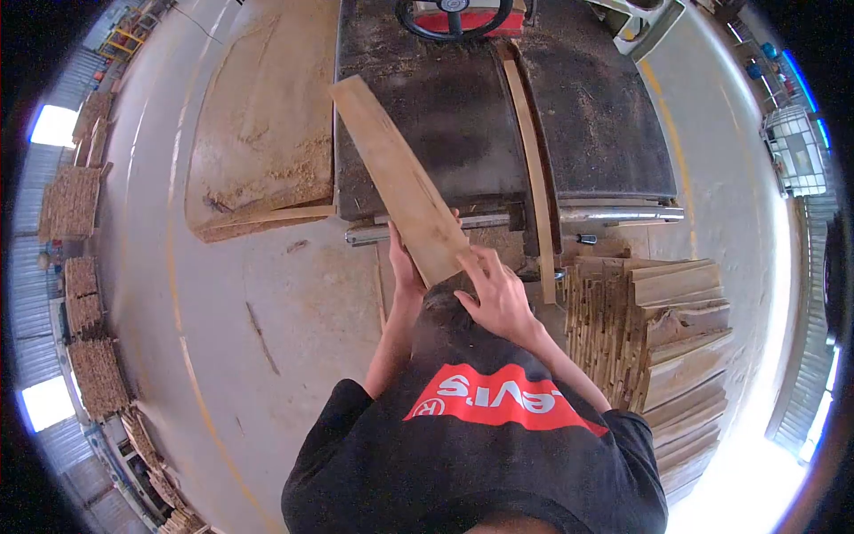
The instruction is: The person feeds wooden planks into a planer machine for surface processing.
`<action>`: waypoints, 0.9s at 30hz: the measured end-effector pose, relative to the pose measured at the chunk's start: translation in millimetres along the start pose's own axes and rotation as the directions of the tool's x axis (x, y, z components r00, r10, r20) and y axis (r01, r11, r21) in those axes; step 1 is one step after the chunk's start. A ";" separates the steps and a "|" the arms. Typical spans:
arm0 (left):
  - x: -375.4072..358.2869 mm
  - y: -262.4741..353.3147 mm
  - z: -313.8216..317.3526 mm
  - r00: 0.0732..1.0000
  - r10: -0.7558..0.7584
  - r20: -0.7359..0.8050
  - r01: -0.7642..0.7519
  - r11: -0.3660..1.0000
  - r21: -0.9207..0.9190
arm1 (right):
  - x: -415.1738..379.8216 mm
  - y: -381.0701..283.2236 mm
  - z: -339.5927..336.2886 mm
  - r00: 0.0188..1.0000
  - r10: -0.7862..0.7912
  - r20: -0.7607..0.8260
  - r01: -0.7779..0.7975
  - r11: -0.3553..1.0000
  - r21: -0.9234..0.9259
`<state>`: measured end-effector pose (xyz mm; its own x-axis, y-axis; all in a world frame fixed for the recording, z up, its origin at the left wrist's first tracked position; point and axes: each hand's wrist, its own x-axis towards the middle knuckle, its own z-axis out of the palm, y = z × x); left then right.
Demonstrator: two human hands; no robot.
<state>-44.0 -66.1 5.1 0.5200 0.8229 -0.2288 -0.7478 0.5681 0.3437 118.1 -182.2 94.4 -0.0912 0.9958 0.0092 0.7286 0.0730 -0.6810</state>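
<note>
A long, flat wooden board (396, 182) slants up and to the left in front of my chest, its far end above the dark machine table. My left hand (405, 260) is closed around its left edge near the close end, partly hidden beneath the wood. At the right side of that same end, my right hand (500, 292) lays its fingertips on the board, with the thumb spread apart from it. A narrow wooden strip (532, 178) runs along a slot in the machine table (427, 116), sticking out past its front edge.
A tall stack of rough boards (680, 311) stands at my right. Black handwheel (454, 18) sits at the machine's far end. Sawdust covers a wooden platform (262, 116) on the left. Bundled wood piles (98, 378) line the left wall. A thin stick (262, 338) lies on the floor.
</note>
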 end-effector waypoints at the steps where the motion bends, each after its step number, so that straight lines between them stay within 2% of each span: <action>1: 0.2 -4.9 1.1 1.000 -0.023 0.010 0.023 1.000 0.008 | -0.2 -1.0 -5.0 0.999 0.049 0.023 -0.049 0.999 0.004; 2: 0.2 -9.5 2.1 0.999 -0.050 0.021 0.049 0.999 0.017 | -1.6 1.0 -5.2 0.997 0.071 0.042 -0.070 0.997 -0.038; 5: -4.4 -12.6 34.7 0.938 0.024 -0.346 0.121 0.913 0.391 | -6.7 10.6 -0.8 0.988 0.137 0.069 -0.126 0.982 -0.138; 7: 4.2 -21.0 22.3 0.933 0.030 -0.360 0.192 0.802 0.565 | -12.5 18.8 7.6 0.984 0.168 0.054 -0.157 0.974 -0.165; 8: 7.2 -24.7 13.8 0.929 0.034 -0.367 0.228 0.731 0.643 | -13.4 25.6 12.3 0.979 0.200 0.039 -0.195 0.974 -0.111; 9: 5.6 -17.2 24.4 0.946 -0.028 -0.323 0.269 0.624 0.734 | -14.5 32.2 17.1 0.972 0.233 0.027 -0.231 0.971 -0.056; 10: 4.8 -22.0 24.7 0.962 0.016 -0.274 0.226 0.519 0.824 | -15.6 38.3 21.5 0.964 0.265 0.017 -0.265 0.964 0.002; 11: 2.7 -28.1 24.8 0.975 0.053 -0.216 0.177 0.403 0.898 | -16.7 44.5 25.2 0.956 0.290 -0.046 -0.282 0.950 0.131; 13: -3.3 -26.4 42.1 0.986 0.078 -0.144 0.137 0.091 0.986 | -29.2 80.7 57.1 0.903 0.427 0.050 -0.402 0.800 0.446; 14: -6.3 -25.7 50.6 0.990 0.091 -0.108 0.114 -0.068 0.991 | -33.1 93.0 65.8 0.873 0.475 0.110 -0.445 0.682 0.580; 15: -7.8 -26.0 58.8 0.997 0.063 -0.036 0.043 -0.117 0.992 | -27.9 75.3 34.7 0.780 0.524 0.343 -0.598 0.461 0.656; 16: -8.6 -27.4 63.2 0.999 0.035 0.037 -0.031 -0.163 0.986 | -30.6 82.8 42.4 0.793 0.524 0.312 -0.553 0.403 0.729; 17: -7.6 -33.7 58.5 1.000 -0.005 0.031 -0.032 -0.156 0.987 | -37.1 98.1 61.8 0.806 0.522 0.281 -0.500 0.346 0.793; 18: -6.9 -45.9 43.9 0.991 0.037 0.126 -0.113 -0.246 0.963 | -41.1 112.9 78.5 0.817 0.520 0.248 -0.442 0.288 0.850; 19: -4.7 -61.5 23.8 0.972 0.068 0.225 -0.190 -0.336 0.922 | -45.6 133.8 90.8 0.751 0.556 0.357 -0.573 0.280 0.770; 20: -1.6 -71.4 14.7 0.942 0.091 0.324 -0.258 -0.423 0.869 | -43.5 135.2 88.4 0.738 0.567 0.366 -0.558 0.210 0.803; 21: -1.0 -70.0 22.4 0.963 0.011 0.268 -0.243 -0.391 0.888 | -41.2 133.2 86.9 0.724 0.577 0.377 -0.541 0.137 0.830; 22: 3.5 -70.0 27.6 0.957 0.001 0.290 -0.263 -0.424 0.867 | -41.1 130.3 85.4 0.710 0.586 0.391 -0.519 0.060 0.852; 24: 13.3 -69.4 34.5 0.944 -0.018 0.330 -0.296 -0.491 0.820 | -40.3 126.9 83.7 0.718 0.604 0.346 -0.483 0.076 0.872; 26: 23.5 -69.1 33.6 0.923 -0.058 0.379 -0.351 -0.526 0.775 | -35.1 140.8 104.3 0.693 0.580 0.427 -0.298 -0.309 0.903; 27: 28.5 -67.9 35.1 0.913 -0.075 0.401 -0.375 -0.543 0.751 | -31.2 140.8 106.7 0.651 0.640 0.408 -0.340 -0.234 0.911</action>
<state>36.0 -81.5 7.2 0.6965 0.7056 0.1305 0.5214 -0.6226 0.5836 151.1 -208.9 -79.9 0.1301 0.6726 -0.7285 -0.7580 -0.4061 -0.5103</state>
